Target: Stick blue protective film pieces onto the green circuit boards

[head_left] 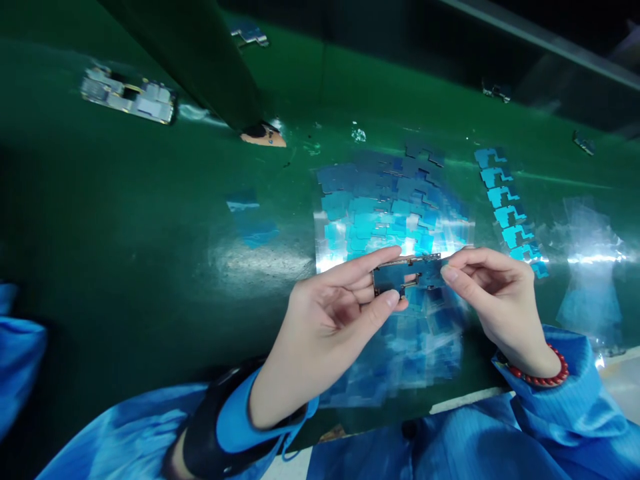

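Between my two hands is a small phone circuit board (387,278) with a dark bluish face and a notch in its middle. My left hand (333,317) is closed around its left end, thumb on the face and fingers along the back and upper edge. My right hand (495,287) pinches the right end, or something thin on it, between thumb and forefinger; the exact contact is hidden. Just behind and below the board lies a clear sheet bearing rows of blue die-cut film pieces (367,213). A narrower strip of similar blue pieces (506,197) is at the right.
A green mat (125,253) covers the bench. Another circuit board (127,95) lies upper left, near a dark post (200,60). Smaller boards (496,92) are at the far side. Clear film scraps (590,260) lie at the right. A blue sleeve (20,353) shows at the left edge.
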`<state>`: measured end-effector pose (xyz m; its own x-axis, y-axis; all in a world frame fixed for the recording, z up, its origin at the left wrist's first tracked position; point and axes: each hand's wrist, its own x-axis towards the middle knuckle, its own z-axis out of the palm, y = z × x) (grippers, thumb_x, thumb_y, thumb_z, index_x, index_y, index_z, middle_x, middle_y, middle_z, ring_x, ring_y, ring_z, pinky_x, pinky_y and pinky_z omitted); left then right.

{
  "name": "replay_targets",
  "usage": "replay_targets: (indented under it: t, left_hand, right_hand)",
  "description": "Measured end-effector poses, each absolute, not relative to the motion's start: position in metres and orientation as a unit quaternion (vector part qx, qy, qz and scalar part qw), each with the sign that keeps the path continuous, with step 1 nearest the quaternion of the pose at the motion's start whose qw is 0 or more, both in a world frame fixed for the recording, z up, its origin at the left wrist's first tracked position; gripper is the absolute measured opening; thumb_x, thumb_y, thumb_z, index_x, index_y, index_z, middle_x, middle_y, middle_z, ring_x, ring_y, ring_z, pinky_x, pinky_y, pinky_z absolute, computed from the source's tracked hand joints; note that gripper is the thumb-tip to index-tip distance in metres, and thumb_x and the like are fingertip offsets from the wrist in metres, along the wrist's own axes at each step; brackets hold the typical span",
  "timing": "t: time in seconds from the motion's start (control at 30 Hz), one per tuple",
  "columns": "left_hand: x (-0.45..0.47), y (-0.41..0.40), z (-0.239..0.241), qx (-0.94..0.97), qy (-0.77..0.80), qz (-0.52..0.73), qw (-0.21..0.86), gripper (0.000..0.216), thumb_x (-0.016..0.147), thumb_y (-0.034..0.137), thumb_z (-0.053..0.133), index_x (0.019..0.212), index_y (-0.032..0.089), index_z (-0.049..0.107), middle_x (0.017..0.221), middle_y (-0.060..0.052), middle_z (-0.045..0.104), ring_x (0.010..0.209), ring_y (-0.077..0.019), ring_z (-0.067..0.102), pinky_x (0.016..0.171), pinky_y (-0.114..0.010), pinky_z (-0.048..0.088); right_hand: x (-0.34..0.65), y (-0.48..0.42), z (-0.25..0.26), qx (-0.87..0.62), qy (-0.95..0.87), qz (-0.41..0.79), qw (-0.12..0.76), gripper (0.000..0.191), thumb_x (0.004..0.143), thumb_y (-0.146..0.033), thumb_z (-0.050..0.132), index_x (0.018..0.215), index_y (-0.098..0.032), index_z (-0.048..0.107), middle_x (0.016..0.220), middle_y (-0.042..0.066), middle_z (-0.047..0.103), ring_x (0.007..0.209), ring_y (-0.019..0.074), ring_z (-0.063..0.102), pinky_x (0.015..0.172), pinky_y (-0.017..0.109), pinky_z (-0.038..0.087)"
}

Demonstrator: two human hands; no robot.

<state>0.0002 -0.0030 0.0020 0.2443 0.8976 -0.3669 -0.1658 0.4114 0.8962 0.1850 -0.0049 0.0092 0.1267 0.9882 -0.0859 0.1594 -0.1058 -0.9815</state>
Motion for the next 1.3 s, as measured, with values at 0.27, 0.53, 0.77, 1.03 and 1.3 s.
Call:
replay_targets:
  t: [0.27, 0.53, 0.77, 1.03, 1.3]
  left_hand:
    - [-0.002, -0.001, -0.005, 0.367, 0.419, 0.411, 0.722, 0.038, 0.079, 0.014, 0.067, 0.116, 0.022, 0.066, 0.082, 0.0, 0.075, 0.079, -0.0196, 0.072, 0.08, -0.031, 0.061]
    - [-0.004, 0.0, 0.0, 0.305, 0.39, 0.416, 0.763, 0.039, 0.076, 0.009, 0.06, 0.111, 0.023, 0.07, 0.13, -0.004, 0.058, 0.109, -0.0314, 0.062, 0.082, -0.038, 0.06]
    - [-0.002, -0.001, 0.001, 0.313, 0.416, 0.412, 0.748, 0.039, 0.076, 0.011, 0.06, 0.113, 0.02, 0.068, 0.121, -0.005, 0.065, 0.109, -0.0305, 0.062, 0.082, -0.037, 0.061]
    - [0.0, -0.002, 0.004, 0.324, 0.428, 0.413, 0.736, 0.044, 0.075, 0.01, 0.058, 0.118, 0.016, 0.065, 0.076, -0.003, 0.075, 0.107, -0.0301, 0.064, 0.084, -0.04, 0.06]
    - [0.001, -0.002, 0.005, 0.323, 0.427, 0.414, 0.736, 0.044, 0.075, 0.01, 0.059, 0.119, 0.013, 0.064, 0.083, -0.005, 0.076, 0.105, -0.0295, 0.065, 0.083, -0.038, 0.06]
  right_hand:
    - [0.186, -0.005, 0.009, -0.592, -0.486, 0.453, 0.457, 0.021, 0.07, -0.001, 0.07, 0.073, -0.022, 0.073, 0.068, -0.007, 0.069, 0.057, 0.0023, 0.06, 0.055, 0.006, 0.051]
    - [0.186, -0.006, 0.006, -0.598, -0.493, 0.441, 0.452, 0.019, 0.071, -0.003, 0.07, 0.074, -0.022, 0.073, 0.071, -0.005, 0.07, 0.059, 0.0043, 0.061, 0.055, 0.009, 0.052]
    - [0.185, -0.005, 0.008, -0.612, -0.502, 0.423, 0.442, 0.014, 0.071, -0.008, 0.071, 0.072, -0.021, 0.071, 0.069, -0.002, 0.07, 0.058, 0.01, 0.062, 0.051, 0.018, 0.054]
    - [0.186, -0.005, 0.008, -0.602, -0.504, 0.428, 0.447, 0.015, 0.072, -0.007, 0.071, 0.074, -0.022, 0.072, 0.07, -0.003, 0.07, 0.059, 0.0071, 0.061, 0.052, 0.015, 0.051]
    - [0.186, -0.004, 0.008, -0.61, -0.504, 0.423, 0.441, 0.012, 0.071, -0.009, 0.071, 0.072, -0.021, 0.071, 0.068, -0.003, 0.068, 0.053, 0.0066, 0.056, 0.046, 0.016, 0.047]
